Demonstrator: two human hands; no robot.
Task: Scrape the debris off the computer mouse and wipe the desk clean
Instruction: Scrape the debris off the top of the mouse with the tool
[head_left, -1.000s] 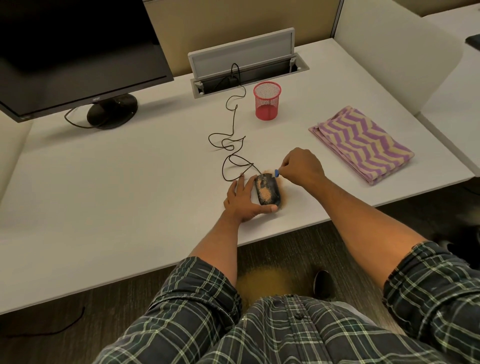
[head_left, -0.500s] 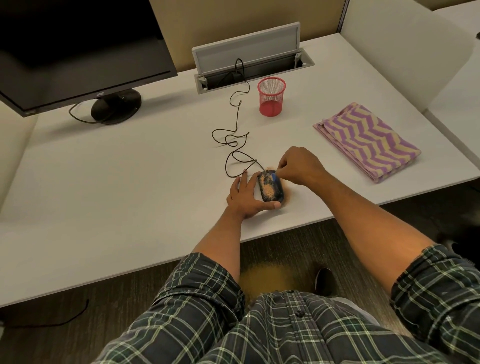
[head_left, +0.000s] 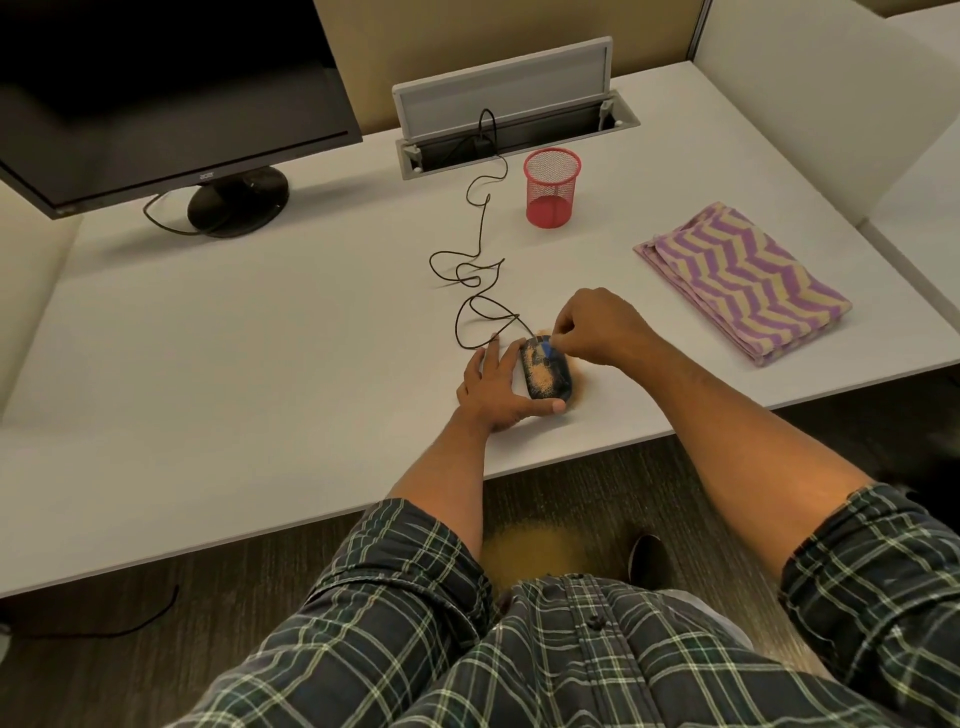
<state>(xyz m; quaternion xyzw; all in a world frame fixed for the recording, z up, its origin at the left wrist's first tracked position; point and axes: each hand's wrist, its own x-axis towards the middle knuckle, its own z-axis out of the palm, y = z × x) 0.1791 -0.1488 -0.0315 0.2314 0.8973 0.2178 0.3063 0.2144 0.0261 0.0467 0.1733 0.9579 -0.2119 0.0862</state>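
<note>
Pinched in the fingertips of your right hand (head_left: 602, 327) is a small blue scraper (head_left: 545, 351), its edge set against the front of the computer mouse (head_left: 546, 375). Your left hand (head_left: 493, 387) lies with fingers fairly straight along the mouse's left flank and the thumb hooked round its near end, bracing rather than clutching.

The mouse sits near the front edge of the desk (head_left: 260, 364), just inside it, with orange debris (head_left: 540, 376) crusted over its top and a dusting on the desk at its right side.

To do this pass well, I judge you want the blade at a low angle and short strokes along the shell, so that the grains slide off onto the desk rather than scatter to the floor. Press your left hand down as the blade pushes, or the mouse may skid. Work the buttons gently; too much force there could gouge the plastic.

Its long axis runs away from you, tilted slightly leftward. The cable (head_left: 480, 291) end points to the back of the desk, the rounded tail toward you.

The folded cloth (head_left: 743, 283) lies well apart on the right, ready for the wiping.
</note>
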